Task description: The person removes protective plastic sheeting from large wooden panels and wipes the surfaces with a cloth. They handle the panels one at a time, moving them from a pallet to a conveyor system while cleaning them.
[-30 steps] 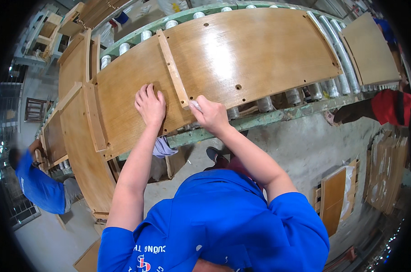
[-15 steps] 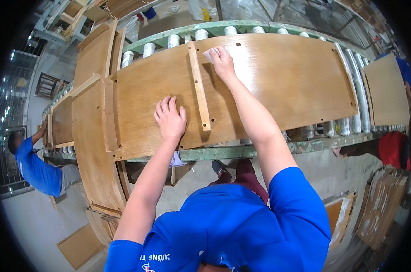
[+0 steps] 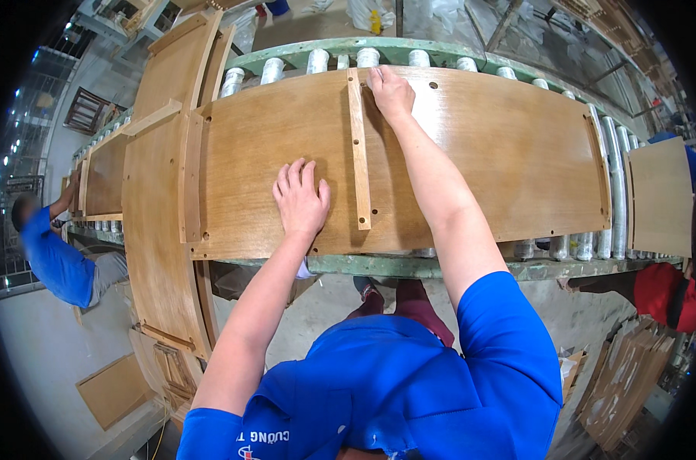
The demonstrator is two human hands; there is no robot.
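Observation:
A brown wooden panel (image 3: 279, 130) with small dark holes lies on the roller conveyor, and a lighter wooden crossbar (image 3: 358, 153) runs over it from far edge to near. My left hand (image 3: 302, 201) rests on the panel left of the crossbar, its fingers apart and nothing in it. Just right of the crossbar's far end, my right hand (image 3: 392, 93) is closed and pressed down near the panel's far edge. A small pale sheet is pinched in it, now almost wholly hidden by the fingers; its material cannot be made out.
Green-framed rollers (image 3: 317, 61) run behind and under the panel. At the left, another long panel (image 3: 152, 222) lies crosswise against it. A co-worker in blue (image 3: 60, 245) stands far left; a person in red (image 3: 666, 295) is at the right. Flat boards (image 3: 628, 376) are stacked at lower right.
My right hand has moved closer to the crossbar's far end, and the pale sheet has mostly gone from sight under its fingers. My left hand stays on the panel. The whole view has shifted slightly.

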